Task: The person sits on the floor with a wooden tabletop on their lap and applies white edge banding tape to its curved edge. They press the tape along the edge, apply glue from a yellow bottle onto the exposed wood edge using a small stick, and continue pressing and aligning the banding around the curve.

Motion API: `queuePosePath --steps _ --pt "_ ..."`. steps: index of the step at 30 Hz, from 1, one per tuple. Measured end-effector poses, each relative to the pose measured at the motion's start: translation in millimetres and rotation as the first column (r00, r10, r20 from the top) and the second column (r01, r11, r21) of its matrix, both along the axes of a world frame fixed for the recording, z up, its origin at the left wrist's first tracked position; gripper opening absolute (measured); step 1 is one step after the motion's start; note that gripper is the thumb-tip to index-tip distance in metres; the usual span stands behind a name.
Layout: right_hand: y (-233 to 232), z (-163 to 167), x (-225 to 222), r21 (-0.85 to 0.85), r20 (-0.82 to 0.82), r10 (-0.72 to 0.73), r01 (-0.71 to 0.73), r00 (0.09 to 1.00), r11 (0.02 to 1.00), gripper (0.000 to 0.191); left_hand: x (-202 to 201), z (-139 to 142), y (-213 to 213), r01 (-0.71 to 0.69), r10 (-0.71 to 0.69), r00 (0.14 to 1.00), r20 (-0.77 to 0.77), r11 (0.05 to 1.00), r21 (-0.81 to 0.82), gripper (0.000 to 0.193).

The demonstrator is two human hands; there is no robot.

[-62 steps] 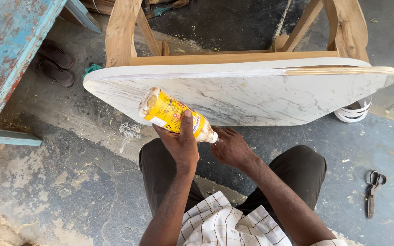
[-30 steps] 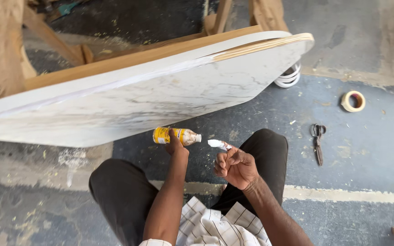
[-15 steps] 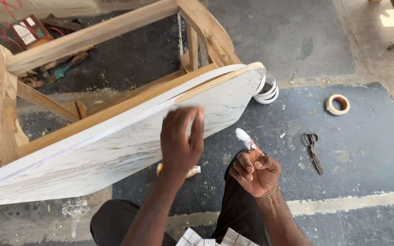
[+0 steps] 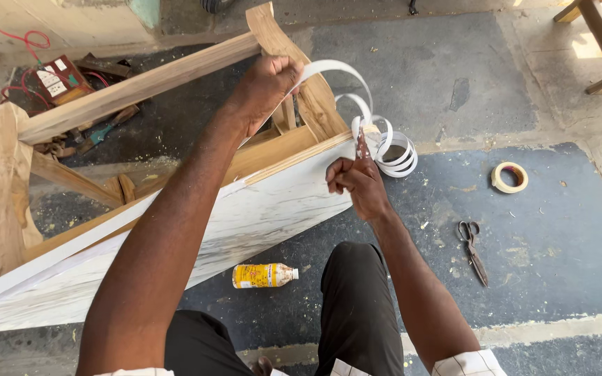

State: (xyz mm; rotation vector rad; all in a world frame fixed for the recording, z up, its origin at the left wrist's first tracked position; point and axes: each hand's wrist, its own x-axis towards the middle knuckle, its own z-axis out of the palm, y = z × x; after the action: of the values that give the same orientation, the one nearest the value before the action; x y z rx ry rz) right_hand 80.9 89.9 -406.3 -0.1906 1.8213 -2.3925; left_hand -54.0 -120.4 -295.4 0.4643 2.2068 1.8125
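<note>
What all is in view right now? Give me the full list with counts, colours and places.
board: one, white marbled face, tilted on edge against the frame, centre left
frame: one, bare wood, behind the board
edge strip: one, white, coiled at the board's right end, one end pulled up to the left hand
bottle: one, yellow label, lying on the floor by the knee
tape roll: one, tan, floor at right
scissors: one pair, dark, floor at right
stool legs: wooden, top right corner
box with wires: one, dark red, top left
left hand: gripping the strip's end above the frame
right hand: at the board's end, pinching a small thing I cannot identify
</note>
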Motion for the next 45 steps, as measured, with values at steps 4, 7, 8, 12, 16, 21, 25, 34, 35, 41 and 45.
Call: queuePosePath --steps 4,7,8,12,16,21,25,34,35,41,45 --pt "-16.3 -3.2 6.1 0.961 -0.275 -0.051 0.274 0.96 -0.025 0.03 2.6 -4.0 -4.0 -0.04 0.05 0.992 -0.116 0.996 0.08 0.035" --pt "-13.0 -4.0 22.2 0.766 -0.64 0.212 0.634 0.739 0.106 0.059 1.7 -1.2 -2.3 -0.026 0.028 0.969 -0.247 1.0 0.011 0.038" --pt "-7.4 -2.9 21.2 0.782 -0.616 0.109 0.591 0.78 0.195 0.041 2.8 1.2 -1.6 -0.013 0.011 0.958 -0.288 1.0 -0.007 0.039" --pt "25.3 5.5 -14.7 0.636 -0.297 -0.198 0.348 0.934 0.689 0.019 7.9 13.3 2.1 -0.006 0.0 0.962 -0.274 1.0 -0.021 0.037" --pt "21.4 -0.2 -28.2 0.728 -0.11 -0.238 0.241 0.965 0.642 0.016 5.9 15.5 5.9 -0.055 0.01 0.93 -0.367 0.992 -0.112 0.037" --pt "-45.4 -5.5 18.0 0.678 0.062 -0.123 0.049 0.99 0.734 0.022 -0.1 8.8 5.0 -0.066 0.013 0.941 -0.338 0.987 -0.147 0.042" --pt "-62.1 18.4 23.6 0.353 -0.002 0.103 -0.096 0.995 0.931 0.065 -1.6 11.2 6.2 -0.069 0.009 0.92 -0.391 0.988 -0.141 0.037" --pt "-73.7 12.8 32.3 0.936 -0.34 0.205 0.309 0.918 0.169 0.042 -1.6 20.0 8.7 -0.111 0.026 0.897 -0.44 0.98 -0.167 0.039" --pt "-68.7 12.6 31.7 0.88 -0.359 0.057 0.317 0.932 0.354 0.027 -1.5 20.3 8.2 -0.111 0.021 0.903 -0.428 0.976 -0.187 0.04" --pt "-62.0 7.4 18.5 0.816 -0.211 -0.13 0.248 0.969 0.522 0.024 1.4 22.0 9.8 -0.112 0.009 0.896 -0.444 0.972 -0.205 0.042" --pt "-89.5 -20.0 33.0 0.518 -0.293 0.165 0.011 0.942 0.856 0.062 2.7 22.0 10.5 -0.085 0.017 0.932 -0.361 0.981 -0.173 0.037"
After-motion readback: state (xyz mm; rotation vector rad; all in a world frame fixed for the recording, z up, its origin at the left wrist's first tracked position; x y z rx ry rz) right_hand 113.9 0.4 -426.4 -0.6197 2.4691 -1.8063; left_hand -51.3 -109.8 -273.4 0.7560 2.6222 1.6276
